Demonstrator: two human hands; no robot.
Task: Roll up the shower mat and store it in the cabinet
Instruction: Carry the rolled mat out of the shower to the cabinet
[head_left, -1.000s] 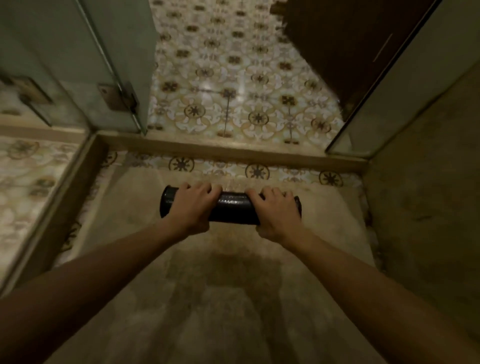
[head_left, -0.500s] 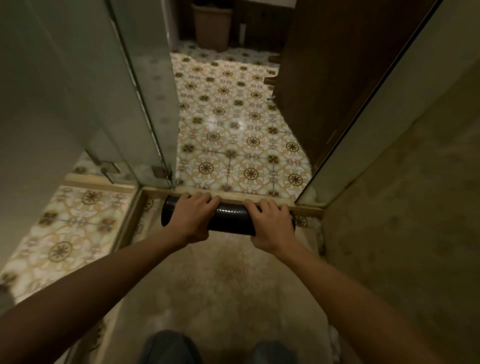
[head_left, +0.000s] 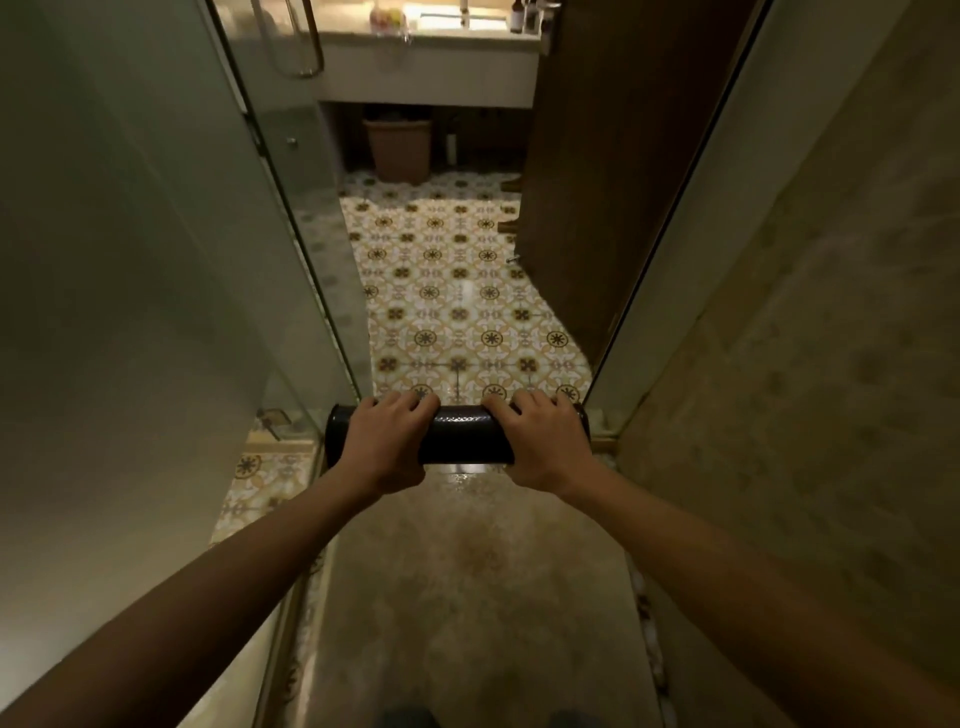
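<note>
1. The rolled-up shower mat (head_left: 465, 434) is held out in front of the body, lying sideways like a short black tube.
2. The left hand (head_left: 387, 441) is wrapped around the left part of the roll, with its fingers (head_left: 402, 402) curled over the top.
3. The right hand (head_left: 543, 441) is wrapped around the right part in the same way.
4. The two hands are kept apart, and a shiny black strip of the roll is seen between them.
5. A bit of the roll's left end is seen sticking out past the left hand. The right end is mostly hidden by the right hand.
6. The roll is held up in the air, above the plain shower floor (head_left: 467, 597), right at the shower doorway.
7. A glass wall (head_left: 156, 260) is seen close on the left, and a stone-like wall (head_left: 831, 338) on the right.
8. A dark wooden door (head_left: 597, 156) is seen standing open ahead on the right.
9. Past the doorway, a patterned tile floor (head_left: 457, 291) is seen.
10. Far ahead, a sink counter (head_left: 431, 57) is seen, with a basket (head_left: 397, 150) on the floor under it.
11. No cabinet can be made out for sure.
</note>
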